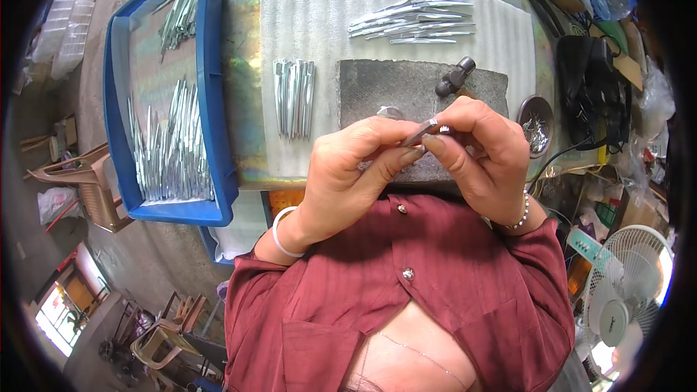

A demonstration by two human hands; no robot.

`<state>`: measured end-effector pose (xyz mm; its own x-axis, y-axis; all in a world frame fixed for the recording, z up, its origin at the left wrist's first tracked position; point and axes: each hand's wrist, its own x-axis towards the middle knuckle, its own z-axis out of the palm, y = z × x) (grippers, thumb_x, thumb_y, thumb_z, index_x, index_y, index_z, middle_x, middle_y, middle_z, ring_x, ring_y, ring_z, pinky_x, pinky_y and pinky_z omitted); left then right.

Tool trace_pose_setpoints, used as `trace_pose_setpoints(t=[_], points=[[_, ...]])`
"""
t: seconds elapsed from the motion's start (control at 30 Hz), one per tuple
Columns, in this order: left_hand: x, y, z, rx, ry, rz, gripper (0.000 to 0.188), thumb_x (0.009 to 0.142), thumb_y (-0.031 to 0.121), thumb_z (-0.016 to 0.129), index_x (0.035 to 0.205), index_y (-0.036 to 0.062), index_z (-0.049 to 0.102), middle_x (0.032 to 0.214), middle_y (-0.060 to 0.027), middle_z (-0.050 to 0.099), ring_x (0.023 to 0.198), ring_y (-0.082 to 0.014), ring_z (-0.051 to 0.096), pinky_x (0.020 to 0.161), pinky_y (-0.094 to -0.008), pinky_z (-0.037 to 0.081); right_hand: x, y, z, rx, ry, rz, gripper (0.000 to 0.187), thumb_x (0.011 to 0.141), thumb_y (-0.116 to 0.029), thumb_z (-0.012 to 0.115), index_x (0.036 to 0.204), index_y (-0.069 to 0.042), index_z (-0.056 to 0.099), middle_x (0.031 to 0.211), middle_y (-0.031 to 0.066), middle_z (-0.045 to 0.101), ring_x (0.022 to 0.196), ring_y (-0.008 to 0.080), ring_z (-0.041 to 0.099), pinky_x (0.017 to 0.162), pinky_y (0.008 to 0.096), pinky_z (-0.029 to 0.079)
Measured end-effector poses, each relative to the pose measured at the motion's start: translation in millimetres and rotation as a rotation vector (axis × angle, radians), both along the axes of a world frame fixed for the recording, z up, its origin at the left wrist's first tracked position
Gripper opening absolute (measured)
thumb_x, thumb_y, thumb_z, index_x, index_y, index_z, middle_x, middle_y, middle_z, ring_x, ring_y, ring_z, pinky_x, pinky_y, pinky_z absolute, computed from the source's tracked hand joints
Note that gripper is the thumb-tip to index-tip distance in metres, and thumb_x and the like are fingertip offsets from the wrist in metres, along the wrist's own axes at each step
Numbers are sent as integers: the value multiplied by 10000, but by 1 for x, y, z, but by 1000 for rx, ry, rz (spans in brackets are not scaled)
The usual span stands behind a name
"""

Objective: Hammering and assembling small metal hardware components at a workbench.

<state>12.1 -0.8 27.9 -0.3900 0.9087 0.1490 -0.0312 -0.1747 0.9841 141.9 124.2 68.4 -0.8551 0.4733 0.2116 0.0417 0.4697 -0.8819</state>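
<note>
Both hands meet above the near edge of the bench. Left hand (pixel 348 167) is curled, thumb and forefinger pinched on the near end of a slim flat metal strip (pixel 420 132), dull grey-silver, narrow and straight. Right hand (pixel 483 152) is likewise curled, its fingertips closed on the far end of the same strip, where a small bright round piece shows; whether that piece is joined to the strip cannot be told. The strip is held in the air just over a dark grey block (pixel 406 87), rough and speckled on top, rectangular. On the block's far right lies a small hammer (pixel 454 78) with a black rounded head. The block sits on a white ribbed foam sheet (pixel 319 7). Left of the block on the foam, a tidy bundle of metal strips (pixel 294 96) lies parallel; beyond the block, a loose fan of shiny strips (pixel 414 22). Further left, a blue plastic tray (pixel 218 131) holds many more silvery strips. Right of the block, a small round dish (pixel 537 131) holds tiny glinting metal bits.
</note>
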Motion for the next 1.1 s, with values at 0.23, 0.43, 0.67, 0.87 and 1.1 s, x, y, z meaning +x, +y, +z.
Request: trace_pose_setpoints(t=[0.23,0.43,0.67,0.87,1.1], points=[[-6,-3,6,-74,44,-72,146,826,11,654,971,-8,643,810,-98,664,673,-133,629,586,-236,486,-3,-4,-1,-32,25,-28,150,774,-36,710,875,17,612,739,97,630,624,162,620,554,242,487],[-4,-3,7,-66,78,-71,118,848,38,643,951,-20,638,766,-80,667,677,-104,630,585,-229,497,-1,-7,-5,-132,15,-52,152,771,-39,718,862,22,613,733,96,637,622,154,643,549,235,499],[-1,-1,6,-19,-33,-109,101,881,33,601,951,-38,618,769,-84,676,696,-109,636,623,-227,513,2,-11,-5,-276,40,-94,140,781,-34,710,854,27,609,726,88,634,607,130,639,540,228,499],[1,-3,6,-131,-52,-142,91,891,42,590,931,-37,613,785,-91,675,712,-115,640,638,-229,517,2,-5,-1,-240,-72,-31,102,822,-36,668,824,22,584,683,72,626,589,99,622,507,207,477],[-13,1,0,-332,-108,-253,120,911,89,584,928,-25,618,755,-15,626,663,-51,560,571,-190,469,-8,5,-15,-815,-165,-58,151,881,-129,621,794,-11,584,610,5,563,456,24,467,398,161,337]])
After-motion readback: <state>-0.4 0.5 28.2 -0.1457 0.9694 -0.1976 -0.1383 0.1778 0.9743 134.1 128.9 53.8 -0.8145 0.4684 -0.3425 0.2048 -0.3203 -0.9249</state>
